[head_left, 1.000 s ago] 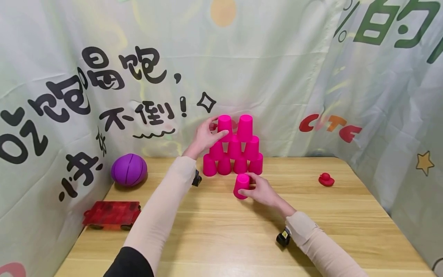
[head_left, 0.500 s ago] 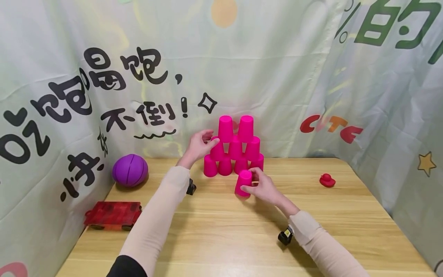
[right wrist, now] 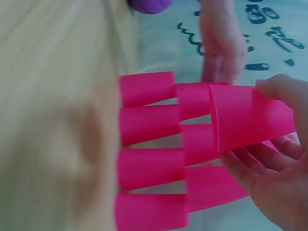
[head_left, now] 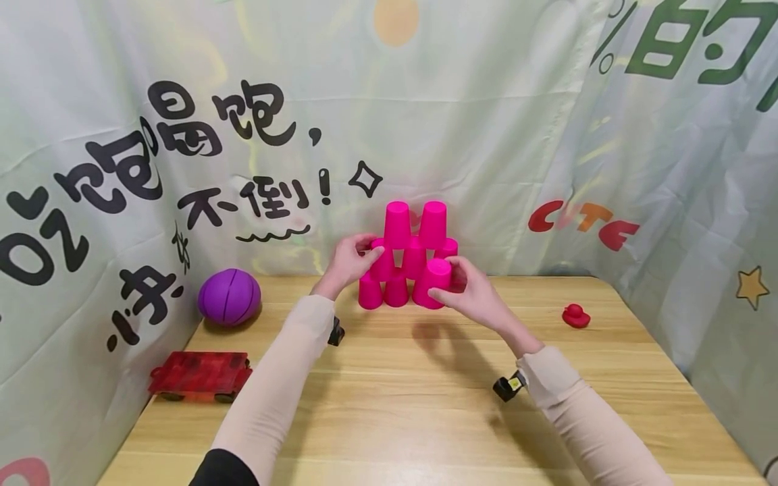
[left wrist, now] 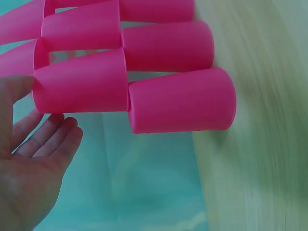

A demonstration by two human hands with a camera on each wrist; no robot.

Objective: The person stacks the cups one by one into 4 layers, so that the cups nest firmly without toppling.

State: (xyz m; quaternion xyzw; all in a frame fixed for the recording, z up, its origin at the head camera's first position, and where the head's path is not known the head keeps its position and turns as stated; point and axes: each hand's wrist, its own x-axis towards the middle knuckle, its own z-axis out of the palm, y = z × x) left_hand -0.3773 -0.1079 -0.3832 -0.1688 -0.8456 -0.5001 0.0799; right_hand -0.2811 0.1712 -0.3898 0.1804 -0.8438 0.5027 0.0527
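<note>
A pyramid of pink plastic cups, all upside down, stands toward the back of the table, with several cups in the bottom row (head_left: 370, 293), three in the middle row (head_left: 415, 260) and two top cups (head_left: 398, 225). Beside the left middle cup (left wrist: 82, 84) is my left hand (head_left: 351, 260), thumb in front and fingers loosely extended at its side. My right hand (head_left: 477, 295) grips another pink cup (right wrist: 252, 115) between thumb and fingers. Raised off the table, that cup overlaps the right end of the lower rows in the head view.
On the left of the wooden table (head_left: 389, 405) lie a purple ball (head_left: 229, 297) and a red toy cart (head_left: 200, 374) on wheels. A small red duck-shaped object (head_left: 575, 315) sits at the right. Printed curtains (head_left: 480, 148) stand behind the table and along both sides.
My right hand has lifted its cup off the table, up toward the pyramid. My left hand has let go of the left top cup and dropped beside the middle row.
</note>
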